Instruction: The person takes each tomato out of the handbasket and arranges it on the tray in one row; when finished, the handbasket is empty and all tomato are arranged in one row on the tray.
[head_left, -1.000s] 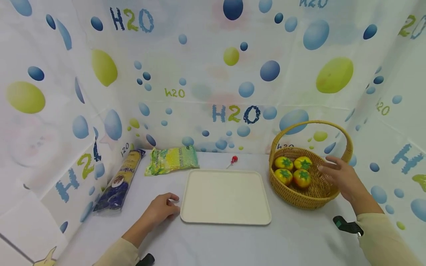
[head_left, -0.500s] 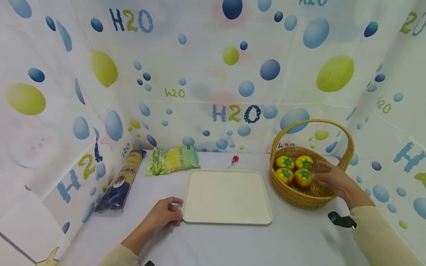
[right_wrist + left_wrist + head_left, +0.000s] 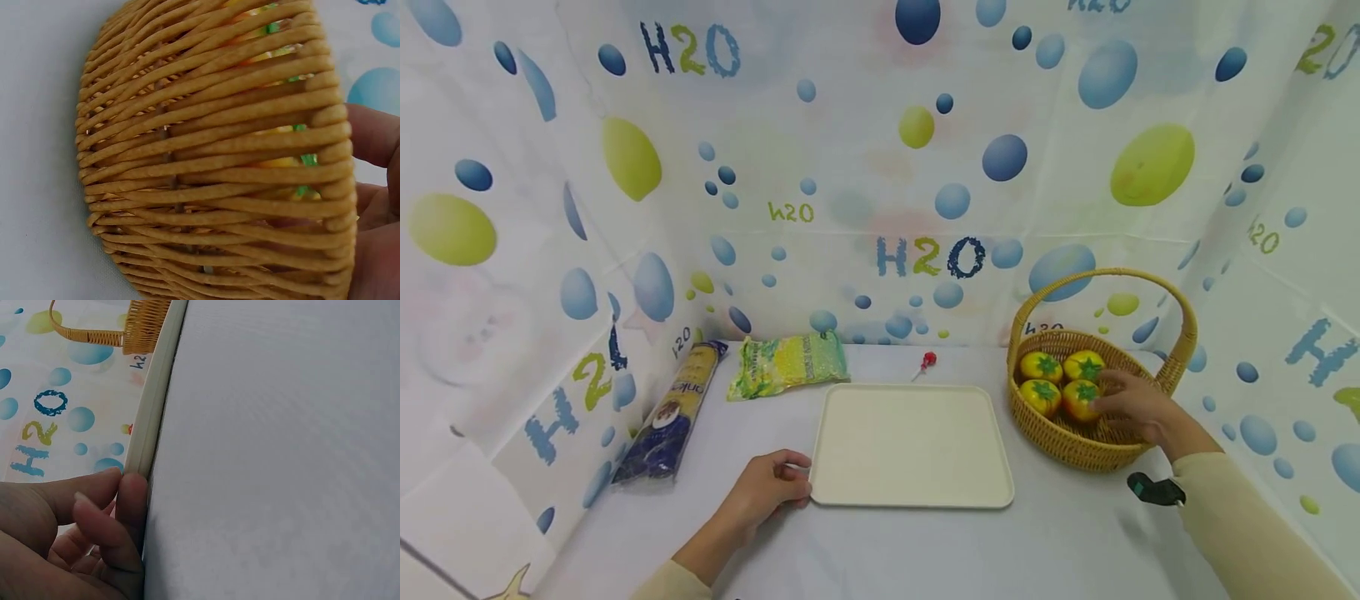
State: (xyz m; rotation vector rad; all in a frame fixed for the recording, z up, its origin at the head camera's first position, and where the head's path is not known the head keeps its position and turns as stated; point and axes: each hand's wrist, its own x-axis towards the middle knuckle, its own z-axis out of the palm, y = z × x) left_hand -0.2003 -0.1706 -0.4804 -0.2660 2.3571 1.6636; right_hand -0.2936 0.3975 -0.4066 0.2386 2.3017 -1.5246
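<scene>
My left hand (image 3: 769,487) touches the left edge of the cream tray (image 3: 912,446) with its fingertips. The left wrist view shows thumb and finger against the tray's rim (image 3: 147,419). On the right, my right hand (image 3: 1138,406) reaches into the wicker basket (image 3: 1078,454), fingers spread and bent beside the front right persimmon (image 3: 1081,402). This fruit is glossy yellow-orange with a green star-shaped top; several alike sit together in the basket. Whether the fingers touch it is hard to tell. Seen from the right wrist, the basket's wall (image 3: 219,150) hides most of the hand (image 3: 378,206).
A blue and yellow packet (image 3: 672,412) lies at the left, beside a green and yellow bag (image 3: 788,364) at the back. Behind the tray lies a red lollipop (image 3: 928,360). The basket's tall handle (image 3: 1105,273) arches over it. Printed curtains surround the table.
My right hand has moved left and down from the basket's right side to beside the front right persimmon. My left hand has moved slightly right to meet the tray's edge.
</scene>
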